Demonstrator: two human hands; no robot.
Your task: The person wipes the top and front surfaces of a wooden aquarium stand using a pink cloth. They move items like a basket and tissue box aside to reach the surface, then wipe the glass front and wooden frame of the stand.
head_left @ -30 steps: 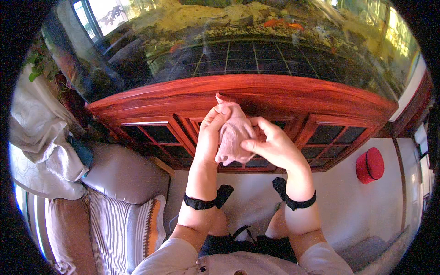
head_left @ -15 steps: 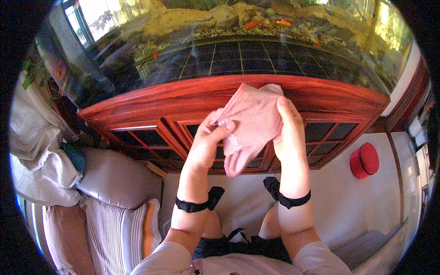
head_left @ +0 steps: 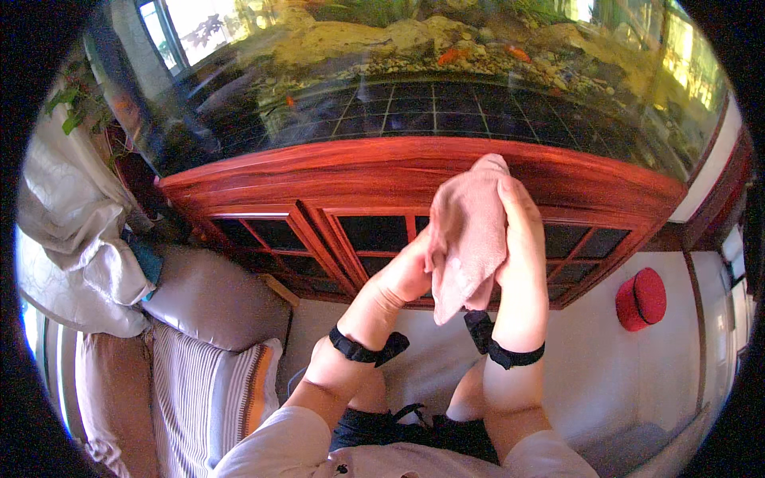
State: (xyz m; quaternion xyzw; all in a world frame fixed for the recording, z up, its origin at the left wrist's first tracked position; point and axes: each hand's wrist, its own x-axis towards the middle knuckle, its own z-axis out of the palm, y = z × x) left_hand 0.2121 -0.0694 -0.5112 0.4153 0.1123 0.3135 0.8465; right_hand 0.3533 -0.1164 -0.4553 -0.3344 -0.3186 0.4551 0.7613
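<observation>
A pink knitted cloth [head_left: 468, 235] is bunched between my two hands, in front of the red-brown wooden cabinet front. My right hand [head_left: 522, 219] grips its right side, thumb lying along the cloth. My left hand [head_left: 410, 267] holds it from the left, with most of its fingers hidden behind the folds. One folded end points up toward the cabinet's top edge, and a loose corner hangs below my hands. Black straps circle both forearms.
A large fish tank [head_left: 430, 80] with orange fish stands on the wooden cabinet [head_left: 263, 187]. To the left is a sofa with a grey cushion [head_left: 215, 299] and a striped cover [head_left: 187, 390]. A round red stool [head_left: 641, 299] sits on the floor [head_left: 590, 366] at the right.
The cloth, spread flatter before with a pale print showing, is now folded narrower and turned. My left hand has moved right, closer to my right hand, and its fingers went behind the cloth.
</observation>
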